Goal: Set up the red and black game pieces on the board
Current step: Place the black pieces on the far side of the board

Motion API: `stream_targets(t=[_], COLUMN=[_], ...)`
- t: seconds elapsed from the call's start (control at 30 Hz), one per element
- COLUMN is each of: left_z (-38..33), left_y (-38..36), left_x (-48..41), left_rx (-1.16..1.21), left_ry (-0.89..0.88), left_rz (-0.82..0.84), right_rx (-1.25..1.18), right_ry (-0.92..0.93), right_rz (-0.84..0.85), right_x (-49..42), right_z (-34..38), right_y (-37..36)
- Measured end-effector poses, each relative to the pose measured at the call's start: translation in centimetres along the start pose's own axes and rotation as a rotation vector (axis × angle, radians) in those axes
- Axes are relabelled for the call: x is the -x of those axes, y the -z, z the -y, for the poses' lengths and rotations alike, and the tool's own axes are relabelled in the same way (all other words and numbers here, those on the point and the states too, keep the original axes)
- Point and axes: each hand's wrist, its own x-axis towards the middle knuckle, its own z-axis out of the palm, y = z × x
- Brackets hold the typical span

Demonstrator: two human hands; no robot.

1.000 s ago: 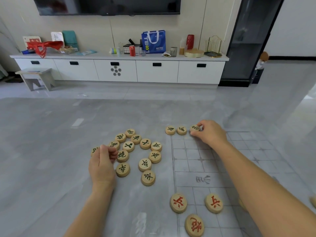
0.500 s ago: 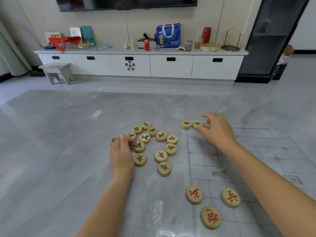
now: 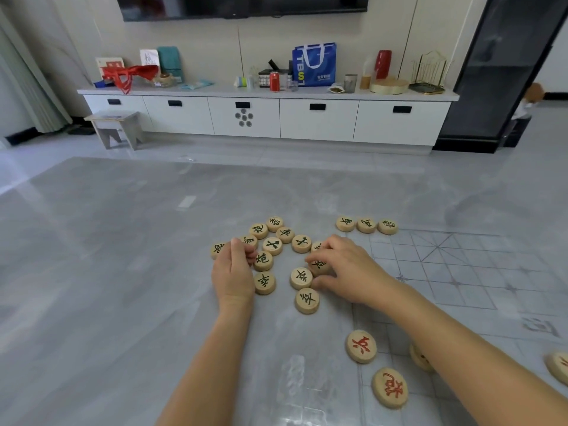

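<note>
Grey table (image 3: 107,272) left bare; hands (image 3: 344,269) amid black pieces (image 3: 272,245).

Tan discs (image 3: 272,245) marked black, others (image 3: 361,346) red (board (image 3: 461,272) seemingly clear, grey-lined).

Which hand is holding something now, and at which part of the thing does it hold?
The right hand pinches one black piece by its rim, in the loose pile. The left hand is curled shut; whether it holds anything cannot be told.
</note>
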Motion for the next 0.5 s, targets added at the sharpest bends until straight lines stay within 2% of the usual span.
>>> stream_targets(t=[0.23, 0.4, 0.5], left_z=[-0.2, -0.1, 0.0], left_y=[-0.1, 0.0, 0.1], left_x=[0.3, 0.3, 0.2], left_rx=[-0.011, -0.007, -0.007], left_ry=[-0.006, -0.009, -0.013], left_rz=[-0.002, -0.006, -0.004], right_rx=[-0.213, -0.021, -0.058], right_ry=[-0.250, -0.311, -0.308], right_rz=[-0.200, -0.135, -0.147], right_x=[-2.5, -5.7, -6.4], right_z=[-1.3, 0.0, 0.1], right_y=[0.7, -1.1, -1.7])
